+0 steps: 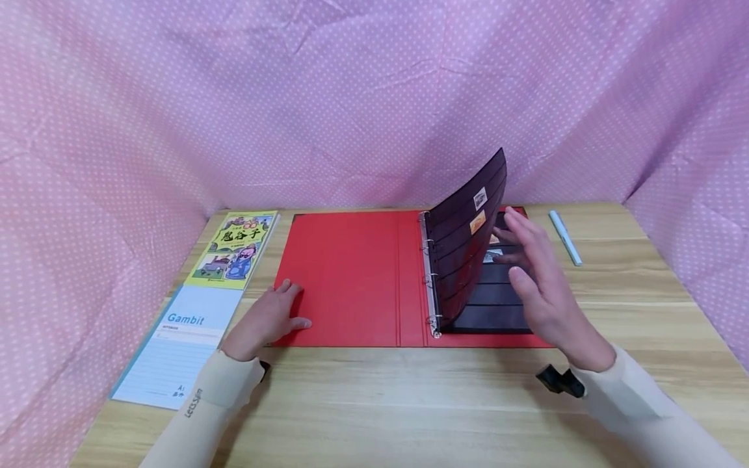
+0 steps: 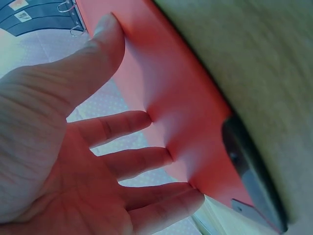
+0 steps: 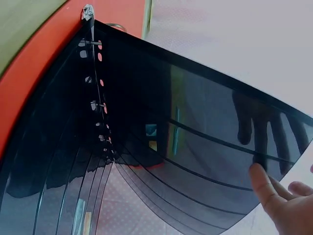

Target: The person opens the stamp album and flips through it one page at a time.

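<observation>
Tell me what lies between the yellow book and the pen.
Between book and pen, the head view shows the open binder, its raised page and the right hand.

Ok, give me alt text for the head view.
A red binder lies open, one black page raised beside the right hand, the left hand on the cover; a yellow book and notebook lie left, a blue pen right.

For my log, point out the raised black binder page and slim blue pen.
Raised black binder page [image 1: 461, 250], head view: middle of its face.
Slim blue pen [image 1: 565, 238], head view: middle of barrel.
</observation>
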A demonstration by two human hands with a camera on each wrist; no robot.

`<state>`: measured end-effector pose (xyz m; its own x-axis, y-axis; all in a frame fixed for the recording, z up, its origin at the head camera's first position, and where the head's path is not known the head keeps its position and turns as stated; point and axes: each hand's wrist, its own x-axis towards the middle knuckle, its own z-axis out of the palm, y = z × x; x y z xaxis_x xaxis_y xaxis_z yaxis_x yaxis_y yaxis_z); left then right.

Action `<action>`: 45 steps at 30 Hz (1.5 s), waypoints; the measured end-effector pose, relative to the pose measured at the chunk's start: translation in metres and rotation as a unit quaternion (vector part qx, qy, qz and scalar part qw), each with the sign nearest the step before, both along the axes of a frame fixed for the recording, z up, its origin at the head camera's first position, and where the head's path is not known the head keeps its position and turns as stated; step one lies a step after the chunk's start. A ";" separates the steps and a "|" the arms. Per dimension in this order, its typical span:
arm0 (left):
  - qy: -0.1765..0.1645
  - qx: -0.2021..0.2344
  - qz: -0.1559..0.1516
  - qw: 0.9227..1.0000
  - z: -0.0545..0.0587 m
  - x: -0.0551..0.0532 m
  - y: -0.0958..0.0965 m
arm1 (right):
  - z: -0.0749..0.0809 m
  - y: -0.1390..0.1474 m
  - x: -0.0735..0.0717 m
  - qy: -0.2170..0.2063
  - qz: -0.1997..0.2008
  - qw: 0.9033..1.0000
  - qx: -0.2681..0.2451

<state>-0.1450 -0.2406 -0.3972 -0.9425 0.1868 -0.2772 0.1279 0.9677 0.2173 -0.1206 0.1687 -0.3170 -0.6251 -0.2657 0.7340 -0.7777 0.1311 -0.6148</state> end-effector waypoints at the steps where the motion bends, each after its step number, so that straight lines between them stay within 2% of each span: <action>1: 0.000 0.000 0.000 1.000 0.000 0.000 0.000 | -0.001 -0.001 -0.001 0.004 0.009 1.000 -0.008; 4: 0.000 0.001 -0.001 1.000 0.000 -0.001 0.000 | -0.003 -0.002 -0.006 0.007 0.040 0.999 -0.026; 6: -0.001 0.001 -0.001 1.000 0.000 -0.001 0.000 | -0.008 -0.002 -0.010 -0.001 0.048 0.999 -0.017; 8: -0.001 0.002 -0.001 1.000 0.001 0.000 0.000 | -0.017 -0.001 -0.015 -0.019 0.050 0.999 0.007; 11: -0.001 0.005 0.001 1.000 0.001 0.000 0.000 | -0.034 0.000 -0.022 -0.055 0.033 0.996 0.068; 15: -0.012 0.016 0.005 1.000 0.002 0.000 -0.002 | -0.053 -0.002 -0.027 -0.110 0.027 0.984 0.139; 20: -0.019 0.056 0.006 0.998 0.007 -0.005 -0.005 | -0.068 -0.007 -0.025 -0.156 0.030 0.963 0.215; 24: 0.017 0.103 0.012 0.994 0.018 -0.011 -0.007 | -0.076 -0.011 -0.024 -0.171 0.036 0.947 0.269; 29: 0.072 0.170 0.021 0.983 0.035 -0.017 -0.005 | -0.083 -0.016 -0.025 -0.160 0.042 0.936 0.311; 33: 0.102 0.185 0.020 0.977 0.044 -0.018 0.006 | -0.087 -0.019 -0.025 -0.161 0.051 0.925 0.340; 36: 0.101 0.173 0.001 0.980 0.043 -0.020 0.020 | -0.088 -0.022 -0.024 -0.162 0.055 0.916 0.362; 38: 0.086 0.160 -0.019 0.983 0.039 -0.020 0.032 | -0.089 -0.024 -0.023 -0.153 0.051 0.910 0.382; 42: 0.033 0.102 -0.057 0.993 0.022 -0.022 0.054 | -0.090 -0.029 -0.021 -0.134 0.029 0.896 0.423; 45: -0.013 0.039 -0.075 0.996 0.009 -0.024 0.068 | -0.088 -0.031 -0.020 -0.132 0.020 0.888 0.440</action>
<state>-0.1687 -0.1723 -0.3882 -0.8951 0.3464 -0.2806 0.2624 0.9183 0.2965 -0.1401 0.1381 -0.4045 -0.7213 -0.6900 0.0607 -0.6368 0.6262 -0.4499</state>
